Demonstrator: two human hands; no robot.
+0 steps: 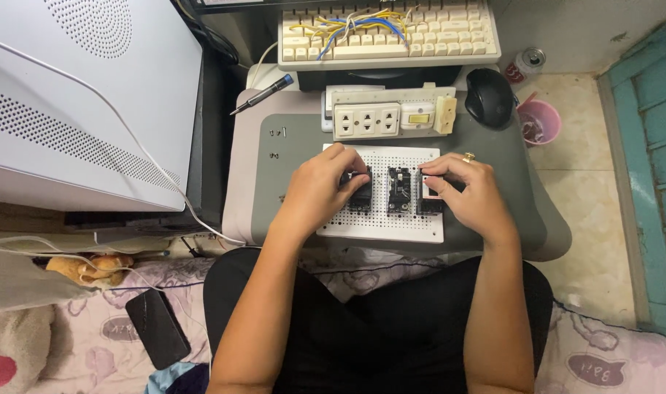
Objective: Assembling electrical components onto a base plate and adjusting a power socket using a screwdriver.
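Left hand [320,191] fingers curled onto left black module [359,191] on perforated board [380,226]; right hand [470,195] pinches right module [429,195]; middle module [398,191] untouched.

Perforated white board [380,222] on grey lap desk [508,211]. L hand [318,191] covers left black module [360,195]; R hand [468,193] on right module [429,197]; middle module [398,190] untouched btwn them. Socket strip [380,119] just behind board, mouse [489,97] behind-right.

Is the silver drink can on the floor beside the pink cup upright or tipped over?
Tipped. The silver drink can lies on its side on the tiled floor, its round top end facing the camera, just beyond the pink cup.
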